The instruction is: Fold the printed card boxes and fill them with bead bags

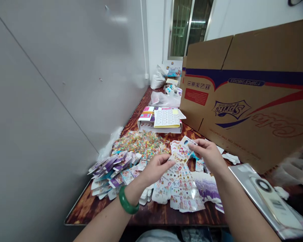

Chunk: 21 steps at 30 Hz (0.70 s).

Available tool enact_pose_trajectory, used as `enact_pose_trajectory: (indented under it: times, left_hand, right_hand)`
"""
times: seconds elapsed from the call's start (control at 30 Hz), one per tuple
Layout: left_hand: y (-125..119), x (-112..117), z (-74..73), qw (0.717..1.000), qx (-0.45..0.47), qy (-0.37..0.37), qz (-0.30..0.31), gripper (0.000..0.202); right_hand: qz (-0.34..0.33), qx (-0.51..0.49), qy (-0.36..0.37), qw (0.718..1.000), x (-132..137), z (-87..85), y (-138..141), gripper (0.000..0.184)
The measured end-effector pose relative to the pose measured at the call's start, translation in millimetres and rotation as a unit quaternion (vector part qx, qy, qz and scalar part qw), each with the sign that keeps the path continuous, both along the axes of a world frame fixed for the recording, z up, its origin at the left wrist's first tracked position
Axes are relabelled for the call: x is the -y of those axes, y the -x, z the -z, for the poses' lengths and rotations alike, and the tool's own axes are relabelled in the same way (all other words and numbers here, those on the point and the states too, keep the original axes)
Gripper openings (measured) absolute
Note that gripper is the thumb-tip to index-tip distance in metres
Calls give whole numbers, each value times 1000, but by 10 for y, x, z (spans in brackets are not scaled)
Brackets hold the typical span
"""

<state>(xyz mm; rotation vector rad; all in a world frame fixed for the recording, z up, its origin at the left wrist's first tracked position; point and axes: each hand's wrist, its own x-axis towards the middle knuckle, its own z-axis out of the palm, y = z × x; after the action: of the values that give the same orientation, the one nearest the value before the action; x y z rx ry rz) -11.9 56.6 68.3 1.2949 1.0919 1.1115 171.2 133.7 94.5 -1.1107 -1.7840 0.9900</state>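
From here the patterned card [183, 151] sits mid-frame, fingers of left hand [157, 169] and right hand [207, 152] pinching its lower-left and upper-right ends; looks light, thin, bendy, maybe slick, likely creases, so best taken by edges.
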Motion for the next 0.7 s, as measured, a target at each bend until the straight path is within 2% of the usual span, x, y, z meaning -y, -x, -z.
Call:
enact_pose_trajectory:
  times: [0.07,0.1,0.17,0.2,0.27,0.33,0.4,0.43,0.57,0.6,0.7]
  left_hand:
    - [-4,42,29,999,13,17,-49,30]
    - [-8,64,39,997,11,13,-77,29]
    - [-16,116,49,995,9,-8,-103,28]
    - [-18,145,49,995,3,-23,-96,28]
    - [-15,210,50,994,-33,-66,-84,25]
    - [4,279,55,982,-88,-116,-119,22]
    - [39,342,69,964,-129,-152,-175,27]
    - [61,369,81,963,-133,-151,-177,31]
    - [127,444,176,995,-84,-31,-35,21]
    - [128,457,212,997,-70,2,-17,22]
    - [91,500,338,995,-38,86,-24,25]
  right_hand:
    - [75,35,-133,988,45,60,52,29]
    - [80,58,-203,974,98,91,82,32]
    - [16,105,-296,949,246,151,141,39]
    - [-34,124,-309,942,327,179,166,40]
    - [-103,145,-282,943,463,236,198,30]
    - [-118,139,-222,958,543,291,206,16]
    - [-124,116,-154,973,574,339,197,15]
    - [-132,100,-123,979,580,361,192,19]
    - [-148,-1,-13,989,606,449,216,35]
    - [-136,-31,12,990,621,478,235,37]
    - [-100,-105,112,983,697,595,297,37]
